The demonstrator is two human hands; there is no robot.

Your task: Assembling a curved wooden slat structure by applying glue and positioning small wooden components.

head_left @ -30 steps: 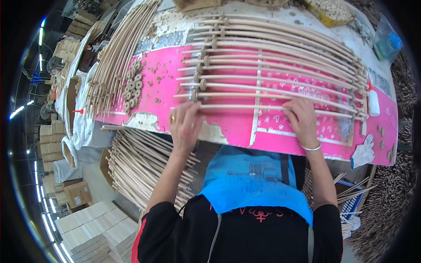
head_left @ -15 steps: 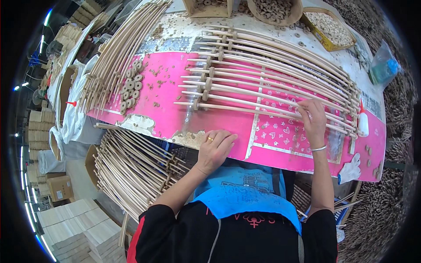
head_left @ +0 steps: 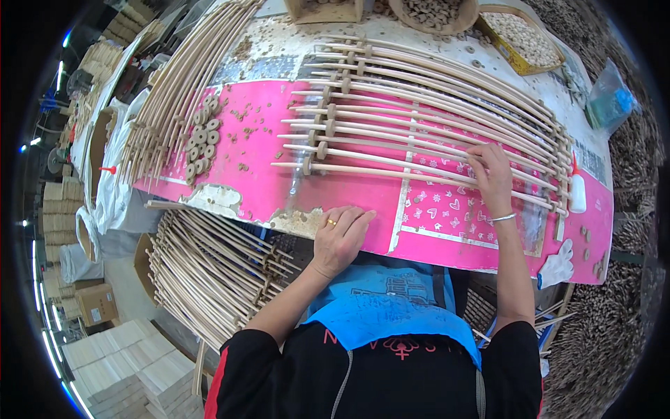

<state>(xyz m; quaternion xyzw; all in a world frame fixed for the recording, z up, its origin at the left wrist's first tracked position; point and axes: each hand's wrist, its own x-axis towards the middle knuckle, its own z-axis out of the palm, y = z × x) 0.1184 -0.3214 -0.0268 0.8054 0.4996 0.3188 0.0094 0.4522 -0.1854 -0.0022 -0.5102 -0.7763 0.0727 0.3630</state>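
Note:
Wooden rods [head_left: 391, 155] lie side by side across the pink-covered table, with small round wooden discs [head_left: 322, 151] threaded near their left ends and more discs near the right ends. My right hand [head_left: 494, 180], with a bracelet at the wrist, is at the nearest rods. Its thumb and fingertips close around one rod towards the right; the palm hides part of the contact. My left hand [head_left: 340, 241], wearing a ring, rests on the table's front edge. Its fingers are loosely bent and a little apart, with nothing visible in them; the thumb is hidden.
More rods [head_left: 188, 84] and loose discs [head_left: 202, 143] lie at the left. A bowl of discs [head_left: 436, 15] and a yellow tray of pale pieces [head_left: 523, 42] stand at the back. At the right are a white glue bottle [head_left: 577, 192] and a glove [head_left: 556, 265]. Bundled rods [head_left: 209, 272] sit below.
The whole view has shifted slightly. My right hand stays at the front rods with its fingers in a slightly different pose; my left hand keeps its place on the edge.

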